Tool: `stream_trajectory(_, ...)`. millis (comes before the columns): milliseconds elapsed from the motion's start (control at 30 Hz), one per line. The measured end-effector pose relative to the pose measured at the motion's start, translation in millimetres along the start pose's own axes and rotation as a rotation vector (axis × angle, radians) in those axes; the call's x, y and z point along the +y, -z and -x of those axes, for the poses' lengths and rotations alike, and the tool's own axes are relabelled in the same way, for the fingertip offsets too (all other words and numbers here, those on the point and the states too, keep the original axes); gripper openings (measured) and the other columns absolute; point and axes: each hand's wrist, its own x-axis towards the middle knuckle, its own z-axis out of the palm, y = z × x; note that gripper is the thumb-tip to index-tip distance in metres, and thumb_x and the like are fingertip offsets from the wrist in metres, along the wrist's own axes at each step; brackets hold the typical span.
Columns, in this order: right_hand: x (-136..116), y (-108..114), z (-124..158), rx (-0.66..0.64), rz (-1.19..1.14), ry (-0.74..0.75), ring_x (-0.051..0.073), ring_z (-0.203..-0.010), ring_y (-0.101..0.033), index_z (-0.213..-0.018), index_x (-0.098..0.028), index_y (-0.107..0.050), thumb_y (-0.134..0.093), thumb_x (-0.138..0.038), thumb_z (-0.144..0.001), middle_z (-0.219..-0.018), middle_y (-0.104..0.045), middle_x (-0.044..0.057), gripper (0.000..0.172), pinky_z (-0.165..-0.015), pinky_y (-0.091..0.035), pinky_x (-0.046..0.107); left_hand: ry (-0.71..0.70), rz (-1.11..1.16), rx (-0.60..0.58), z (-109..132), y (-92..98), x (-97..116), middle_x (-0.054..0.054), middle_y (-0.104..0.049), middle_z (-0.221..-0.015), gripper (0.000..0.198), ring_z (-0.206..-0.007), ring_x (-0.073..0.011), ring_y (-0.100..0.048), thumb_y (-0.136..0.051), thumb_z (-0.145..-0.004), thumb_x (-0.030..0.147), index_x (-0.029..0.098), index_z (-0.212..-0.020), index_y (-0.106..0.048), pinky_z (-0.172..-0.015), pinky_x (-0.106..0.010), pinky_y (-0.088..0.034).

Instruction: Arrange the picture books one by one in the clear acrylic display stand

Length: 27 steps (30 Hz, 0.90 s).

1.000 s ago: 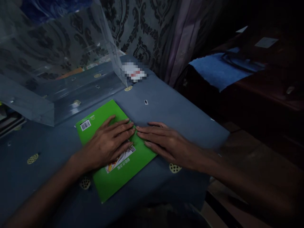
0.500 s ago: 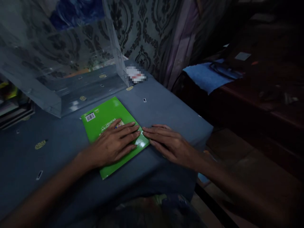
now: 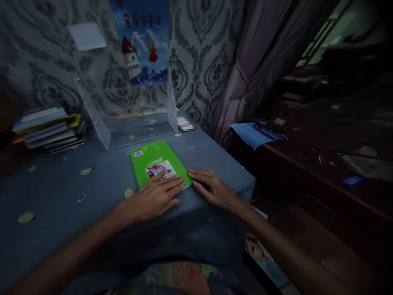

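Note:
A green book [image 3: 147, 164] lies flat on the table, with a barcode in its far left corner and a colourful picture near its middle. My left hand [image 3: 156, 196] rests over its near edge, palm down, fingers stretched across the lower part of the cover. At the book's right edge is my right hand [image 3: 211, 186], its fingers extended and their tips touching the edge near the corner. A gap shows between its thumb and fingers, and it does not wrap round the book. The near left corner of the book is hidden under my left hand.
Behind the book stands a clear acrylic stand [image 3: 138, 98]. A stack of books [image 3: 52, 127] sits at the far left of the cloth-covered table [image 3: 104, 213]. A blue cloth [image 3: 251, 135] hangs over a dark red surface [image 3: 307, 159] on the right. A poster [image 3: 147, 45] is on the wall.
The camera view has tilted up, showing more wall and the book stack. The green book now sits farther from me relative to the acrylic stand, and my left hand covers less of its picture.

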Motion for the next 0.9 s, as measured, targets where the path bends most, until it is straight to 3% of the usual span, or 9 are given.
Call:
stream_trajectory(233,0.8,-1.7,0.8,0.004,-0.017,0.018,0.025,-0.116,-0.067,-0.124,-0.017,-0.068,-0.052,-0.028,-0.095,-0.127,-0.068,0.014,0.034,-0.099,-0.054,0.047,0.144,-0.106,0.139,54.2,-6.1,26.0,-0.011,-0.056,-0.144,0.040,-0.136,-0.0216,-0.049,-0.036,-0.105,0.028,0.016,-0.141,-0.048,-0.119,-0.049,-0.030)
stream_trajectory(400,2.8,-2.5,1.1,-0.008,-0.030,-0.011,0.026,-0.119,-0.065,-0.124,-0.019,-0.068,-0.053,-0.032,-0.095,-0.129,-0.068,0.012,0.035,-0.102,-0.052,0.048,0.264,-0.069,0.278,84.3,-13.7,36.9,-0.011,-0.059,-0.141,0.039,-0.136,-0.0192,-0.050,-0.037,-0.103,0.020,0.018,-0.141,-0.049,-0.115,-0.047,-0.037)
stream_trajectory(667,4.3,-2.6,1.1,-0.026,-0.026,0.006,0.027,-0.115,-0.067,-0.122,-0.019,-0.070,-0.052,-0.032,-0.093,-0.124,-0.070,0.012,0.036,-0.100,-0.054,0.049,0.388,0.046,0.524,87.9,-28.5,33.7,-0.010,-0.069,-0.127,0.027,-0.121,-0.0207,-0.063,-0.049,-0.100,0.025,0.021,-0.122,-0.066,-0.105,-0.046,-0.049)
stream_trajectory(900,11.3,-4.2,0.9,-0.002,-0.086,0.042,0.028,-0.109,-0.070,-0.112,-0.020,-0.075,-0.053,-0.034,-0.091,-0.116,-0.074,0.011,0.033,-0.097,-0.056,0.049,0.437,0.089,0.565,89.5,-27.5,34.9,-0.011,-0.069,-0.126,0.027,-0.122,-0.0210,-0.062,-0.049,-0.100,0.025,0.019,-0.120,-0.066,-0.107,-0.048,-0.048)
